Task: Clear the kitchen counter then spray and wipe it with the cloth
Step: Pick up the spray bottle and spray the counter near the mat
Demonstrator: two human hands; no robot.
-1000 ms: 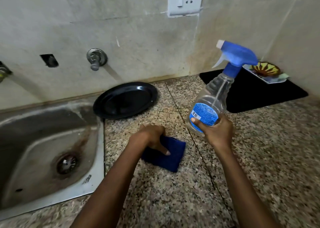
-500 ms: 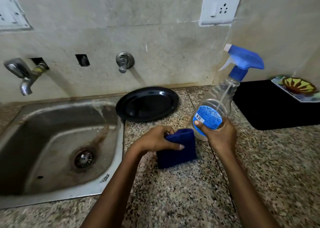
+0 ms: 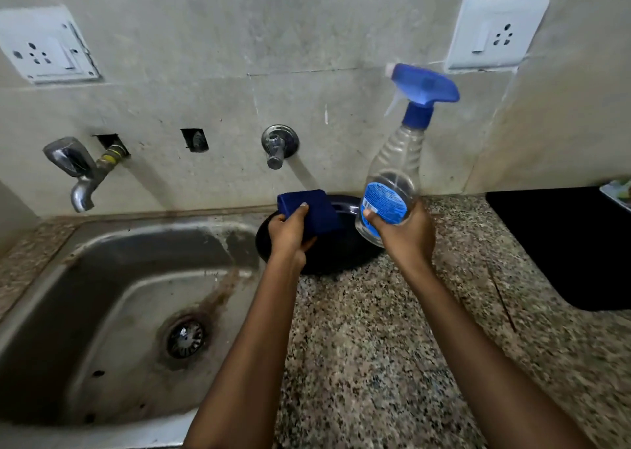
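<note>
Near me, bare granite surface point(image 3: 375, 346) under both forearms, one steel sink point(image 3: 112, 312) on the left. My left hand point(image 3: 290, 235) grips one folded blue cloth point(image 3: 309, 209), lifted off the surface, thumb pressed on its face. My right hand point(image 3: 406, 235) wraps the base of one spray bottle point(image 3: 392, 175), held in the air; its long axis runs up and slightly right, blue trigger head on top, nozzle pointing left toward the wall side. Key relation: one black plate point(image 3: 327, 254) lies directly under and just beyond both hands, against the wall, touching the sink edge; my left hand sits nearer to it, right over its left half. I judge the plate needs moving before spraying, but both hands are full. Further right, one black mat point(image 3: 563, 244) with one tray point(image 3: 618, 192) at the frame edge. On the wall: two taps point(image 3: 82, 172), the second point(image 3: 278, 145), and two sockets point(image 3: 44, 46), the other point(image 3: 498, 28).
</note>
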